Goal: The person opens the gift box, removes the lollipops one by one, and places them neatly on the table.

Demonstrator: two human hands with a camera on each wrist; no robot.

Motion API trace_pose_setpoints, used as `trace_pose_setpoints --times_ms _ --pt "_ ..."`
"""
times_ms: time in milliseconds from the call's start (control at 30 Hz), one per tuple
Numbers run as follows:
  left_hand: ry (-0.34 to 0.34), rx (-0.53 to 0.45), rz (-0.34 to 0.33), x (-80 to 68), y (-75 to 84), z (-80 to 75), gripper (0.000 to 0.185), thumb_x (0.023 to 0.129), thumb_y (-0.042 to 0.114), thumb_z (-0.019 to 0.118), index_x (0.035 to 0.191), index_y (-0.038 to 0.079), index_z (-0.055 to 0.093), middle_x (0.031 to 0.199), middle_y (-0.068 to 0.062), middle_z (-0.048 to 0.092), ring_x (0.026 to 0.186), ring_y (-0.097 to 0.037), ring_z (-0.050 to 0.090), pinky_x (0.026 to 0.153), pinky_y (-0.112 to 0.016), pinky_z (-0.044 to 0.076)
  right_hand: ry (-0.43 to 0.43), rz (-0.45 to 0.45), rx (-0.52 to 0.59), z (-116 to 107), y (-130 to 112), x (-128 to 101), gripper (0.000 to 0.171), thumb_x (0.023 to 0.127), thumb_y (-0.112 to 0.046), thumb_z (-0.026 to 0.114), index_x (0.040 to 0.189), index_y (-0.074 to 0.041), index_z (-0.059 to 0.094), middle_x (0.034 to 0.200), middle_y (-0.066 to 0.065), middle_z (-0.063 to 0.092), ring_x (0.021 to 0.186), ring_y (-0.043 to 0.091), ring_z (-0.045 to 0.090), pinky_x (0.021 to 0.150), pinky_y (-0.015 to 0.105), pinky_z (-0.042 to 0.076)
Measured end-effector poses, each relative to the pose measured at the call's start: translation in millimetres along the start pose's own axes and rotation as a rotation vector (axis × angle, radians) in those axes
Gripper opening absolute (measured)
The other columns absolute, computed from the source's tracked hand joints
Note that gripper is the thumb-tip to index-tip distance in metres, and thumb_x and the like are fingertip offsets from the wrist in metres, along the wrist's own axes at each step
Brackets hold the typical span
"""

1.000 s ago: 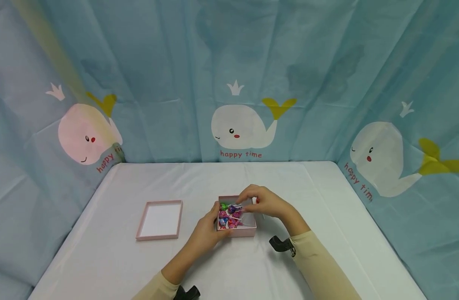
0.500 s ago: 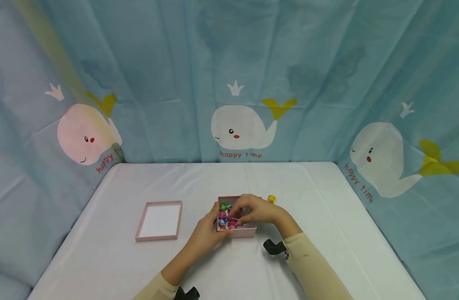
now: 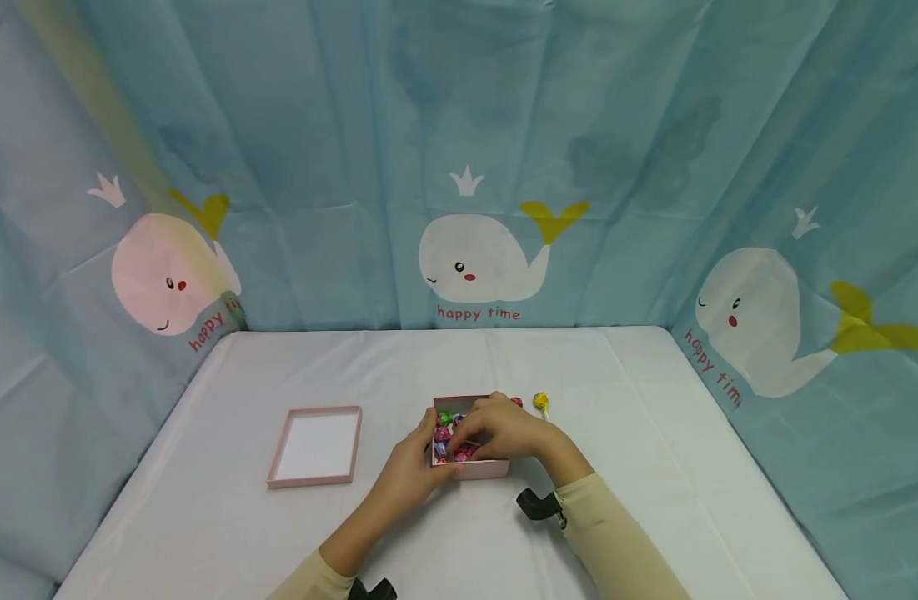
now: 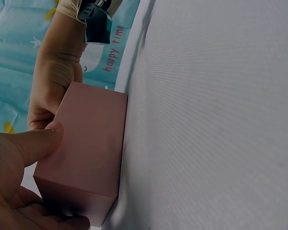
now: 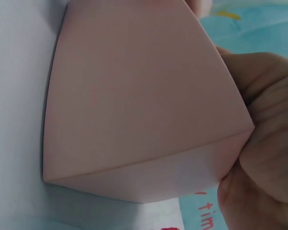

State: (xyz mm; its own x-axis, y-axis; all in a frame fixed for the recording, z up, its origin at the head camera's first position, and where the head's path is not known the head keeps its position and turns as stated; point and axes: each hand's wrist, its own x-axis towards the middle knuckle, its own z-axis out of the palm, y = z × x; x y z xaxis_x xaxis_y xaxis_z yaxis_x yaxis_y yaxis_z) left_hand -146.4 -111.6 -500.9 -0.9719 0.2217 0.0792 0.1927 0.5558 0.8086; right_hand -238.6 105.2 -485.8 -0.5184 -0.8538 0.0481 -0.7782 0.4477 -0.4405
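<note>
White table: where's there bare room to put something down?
Wide bare cloth lies right of the yellow lollipop and right sleeve, along the far edge below the whale curtain, and left of the shallow pink lid. It's crowded at the pink box: the left hand holds it, the right hand reaches in among candies.

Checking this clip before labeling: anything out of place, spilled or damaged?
A yellow lollipop and a red-wrapped candy lie on the white tablecloth outside the pink box, apart from the lollipops inside. Possibly deliberate; otherwise nothing visible looks spilled or damaged.
</note>
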Motion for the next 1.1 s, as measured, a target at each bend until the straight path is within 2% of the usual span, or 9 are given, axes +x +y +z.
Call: trace_pose_setpoints --times_ms 267,533,700,933,1100 --pt "0.002 0.0 -0.001 0.2 -0.8 1.6 0.101 0.087 0.032 0.084 0.16 -0.003 0.025 0.165 -0.023 0.026 0.151 -0.037 0.031 0.121 -0.052 0.034 -0.001 0.006 -0.041 0.6 -3.3 0.5 0.029 0.086 -0.029 0.085 0.109 -0.045 0.078 0.103 -0.04 0.067 0.091 -0.003 0.052 0.087 0.03 0.036" --pt "-0.003 0.004 0.003 0.6 -0.7 1.1 0.103 0.086 0.035 0.084 0.16 -0.003 0.024 0.165 -0.023 0.025 0.151 -0.037 0.03 0.122 -0.052 0.033 -0.017 -0.007 -0.088 2.8 -1.7 0.1 0.029 0.087 -0.032 0.083 0.111 -0.048 0.077 0.103 -0.042 0.065 0.098 -0.007 0.051 0.09 0.03 0.037" --pt "-0.002 0.004 -0.009 0.8 1.2 -0.4 0.102 0.086 0.034 0.084 0.16 -0.002 0.023 0.166 -0.021 0.024 0.152 -0.036 0.029 0.122 -0.052 0.032 0.004 -0.012 -0.119 5.6 -1.7 1.1 0.023 0.09 -0.038 0.08 0.109 -0.049 0.076 0.104 -0.043 0.065 0.091 -0.006 0.048 0.086 0.029 0.034" --pt "-0.004 0.004 -0.002 -1.0 3.3 -0.7 0.102 0.087 0.035 0.084 0.16 -0.003 0.024 0.166 -0.022 0.025 0.151 -0.038 0.03 0.121 -0.054 0.034 0.04 -0.012 -0.074 6.1 -2.1 -0.4 0.021 0.089 -0.036 0.081 0.105 -0.049 0.077 0.101 -0.043 0.065 0.09 -0.007 0.046 0.087 0.029 0.033" --pt "-0.002 -0.002 -0.005 0.0 1.5 0.1 0.102 0.086 0.034 0.084 0.16 -0.002 0.024 0.166 -0.022 0.025 0.151 -0.036 0.03 0.121 -0.052 0.034 0.086 -0.013 -0.021 6.6 -0.2 -2.5 0.023 0.087 -0.034 0.083 0.108 -0.043 0.077 0.102 -0.036 0.067 0.097 -0.004 0.051 0.089 0.031 0.036"
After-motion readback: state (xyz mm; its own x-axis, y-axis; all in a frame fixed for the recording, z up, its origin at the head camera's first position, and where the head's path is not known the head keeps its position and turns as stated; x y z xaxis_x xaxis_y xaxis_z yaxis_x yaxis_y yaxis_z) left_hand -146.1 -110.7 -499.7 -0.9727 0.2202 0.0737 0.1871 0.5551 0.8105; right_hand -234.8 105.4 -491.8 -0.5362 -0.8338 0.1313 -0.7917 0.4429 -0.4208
